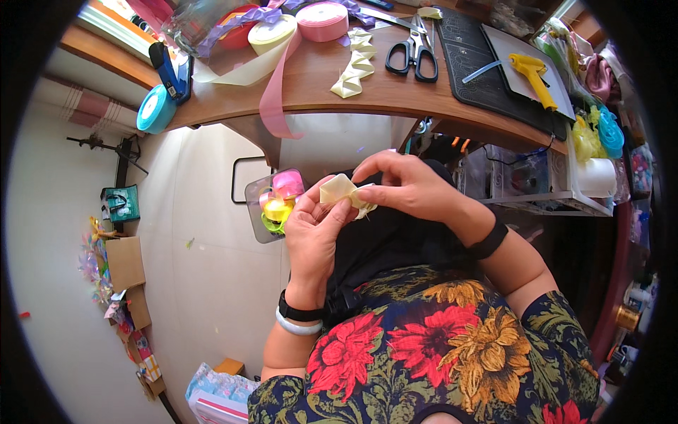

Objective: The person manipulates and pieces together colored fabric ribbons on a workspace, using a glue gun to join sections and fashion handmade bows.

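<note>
Above my lap, a folded piece of cream ribbon is pinched between the thumb and fingers of my left hand. Thumb and forefinger of my right hand grip the ribbon's right end, where a small whitish part sticks out below. My fingers hide some of the folds. On the table in front lies a zigzag strip of folded cream ribbon, with black-handled scissors to its right. Behind it stand a cream ribbon roll and a pink ribbon roll; a pink tail hangs over the table edge.
A blue stapler and a blue ribbon roll sit at the table's left corner. A yellow glue gun rests on a white board at right, over a black mat. A clear bin of bright ribbon rolls stands left of my lap.
</note>
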The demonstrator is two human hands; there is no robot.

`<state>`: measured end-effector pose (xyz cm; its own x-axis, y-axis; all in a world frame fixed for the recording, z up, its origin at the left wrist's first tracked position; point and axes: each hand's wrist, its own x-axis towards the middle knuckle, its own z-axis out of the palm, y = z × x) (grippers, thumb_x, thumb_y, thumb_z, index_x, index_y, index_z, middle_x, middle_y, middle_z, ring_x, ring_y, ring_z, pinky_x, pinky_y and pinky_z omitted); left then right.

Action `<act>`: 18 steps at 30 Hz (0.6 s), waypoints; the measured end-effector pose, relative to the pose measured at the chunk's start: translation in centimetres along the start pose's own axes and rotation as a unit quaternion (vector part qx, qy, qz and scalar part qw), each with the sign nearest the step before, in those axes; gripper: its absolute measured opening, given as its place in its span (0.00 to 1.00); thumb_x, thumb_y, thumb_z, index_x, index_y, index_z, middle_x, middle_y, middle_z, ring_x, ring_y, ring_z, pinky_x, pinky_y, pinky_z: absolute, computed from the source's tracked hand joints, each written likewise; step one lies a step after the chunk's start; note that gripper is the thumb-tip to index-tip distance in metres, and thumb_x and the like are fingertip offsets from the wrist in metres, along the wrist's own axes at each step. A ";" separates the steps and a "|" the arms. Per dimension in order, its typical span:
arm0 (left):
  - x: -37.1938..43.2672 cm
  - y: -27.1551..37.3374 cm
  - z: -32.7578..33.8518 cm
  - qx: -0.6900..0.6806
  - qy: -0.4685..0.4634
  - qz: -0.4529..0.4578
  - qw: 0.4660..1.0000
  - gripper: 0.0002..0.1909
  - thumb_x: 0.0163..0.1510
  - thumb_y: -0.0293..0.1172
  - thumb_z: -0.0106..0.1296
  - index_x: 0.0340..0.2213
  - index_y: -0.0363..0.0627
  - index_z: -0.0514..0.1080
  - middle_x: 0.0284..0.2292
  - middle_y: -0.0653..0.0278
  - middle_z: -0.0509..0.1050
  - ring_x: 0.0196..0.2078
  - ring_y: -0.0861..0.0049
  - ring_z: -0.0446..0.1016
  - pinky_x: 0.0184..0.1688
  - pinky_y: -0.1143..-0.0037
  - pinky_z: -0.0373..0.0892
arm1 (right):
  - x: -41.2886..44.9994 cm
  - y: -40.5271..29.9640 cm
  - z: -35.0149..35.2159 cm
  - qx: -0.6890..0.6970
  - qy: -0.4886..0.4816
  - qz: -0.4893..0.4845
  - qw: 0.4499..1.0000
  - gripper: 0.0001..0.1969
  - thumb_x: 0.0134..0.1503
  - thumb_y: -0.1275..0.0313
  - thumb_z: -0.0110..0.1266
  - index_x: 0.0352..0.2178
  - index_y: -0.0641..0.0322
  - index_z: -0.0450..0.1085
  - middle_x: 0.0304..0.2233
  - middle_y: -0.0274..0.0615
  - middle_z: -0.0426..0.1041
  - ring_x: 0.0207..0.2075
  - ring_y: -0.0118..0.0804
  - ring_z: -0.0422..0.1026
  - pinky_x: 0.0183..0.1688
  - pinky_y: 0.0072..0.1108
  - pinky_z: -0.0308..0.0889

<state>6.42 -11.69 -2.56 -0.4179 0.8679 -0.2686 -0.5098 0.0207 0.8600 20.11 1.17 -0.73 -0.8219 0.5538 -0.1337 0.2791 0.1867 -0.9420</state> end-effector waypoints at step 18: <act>-0.2 -1.0 1.7 0.037 -0.029 0.047 0.998 0.17 0.50 0.19 0.51 0.43 0.34 0.64 0.37 0.61 0.72 0.38 0.79 0.72 0.44 0.81 0.68 | -1.1 2.1 2.3 0.049 0.189 -0.166 0.967 0.05 0.47 0.77 0.54 0.23 0.69 0.66 0.25 0.44 0.67 0.27 0.36 0.68 0.30 0.22 0.64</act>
<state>8.27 -11.03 -2.60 -0.4167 0.8946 -0.1614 -0.4116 -0.0274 0.9110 20.45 -0.89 -3.24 -0.6130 0.7364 0.2863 -0.0328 0.3383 -0.9405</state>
